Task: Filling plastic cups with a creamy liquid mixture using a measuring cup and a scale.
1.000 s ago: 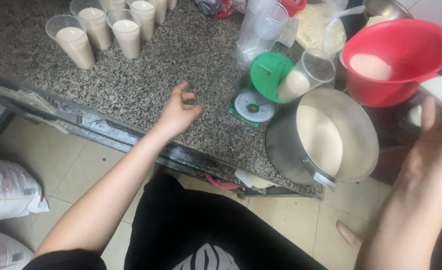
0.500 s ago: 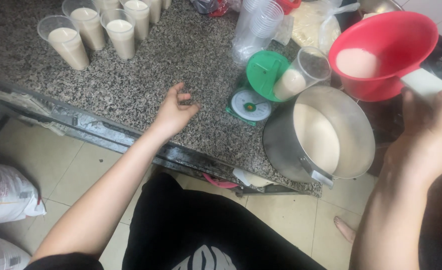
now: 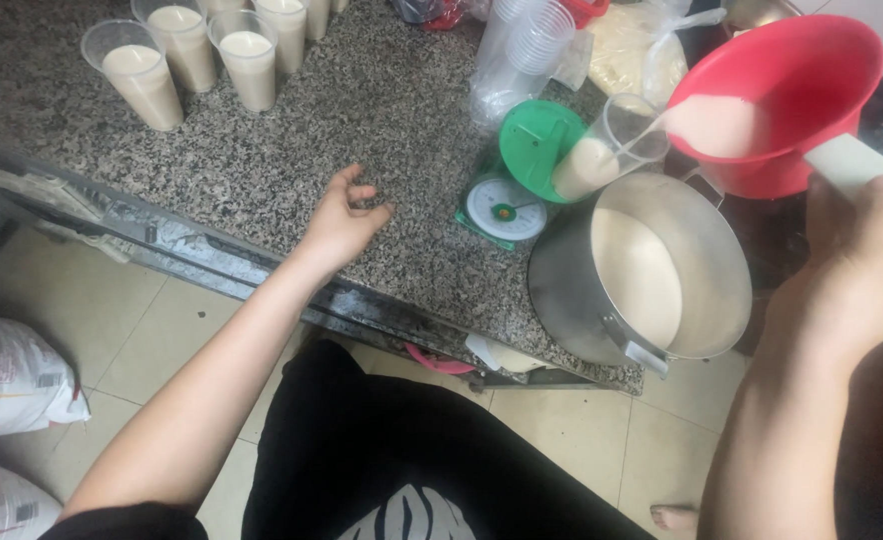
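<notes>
1. The right hand (image 3: 867,270) sits at the right edge of view. It closes on the white handle (image 3: 847,165) of the red scoop (image 3: 777,95), but the fingers wrap out of sight and the handle's far end is covered, so how far this grip closes round it cannot be told.
2. The scoop is tilted, up and to the left of the right grip. A thin stream of pale liquid runs from its lip into a clear plastic cup (image 3: 607,150).
3. That cup stands on the green kitchen scale (image 3: 507,200), further left of the scoop, and is partly filled. The scale's dial is too small to read.
4. Below the scoop, left of the right wrist, a steel pot (image 3: 562,290) holds more pale liquid. Its far rim is hidden by the scoop.
5. The left hand (image 3: 342,215) rests on the speckled bench (image 3: 362,110), its grip loosely curled and holding nothing, well apart from the scale.
6. Up and left of the left grip stand filled cups (image 3: 147,85), some cut off by the top edge. A stack of empty cups (image 3: 527,50) stands above the scale.
7. White sacks (image 3: 12,385) lie on the tiled floor (image 3: 562,430), cut off at the left.
</notes>
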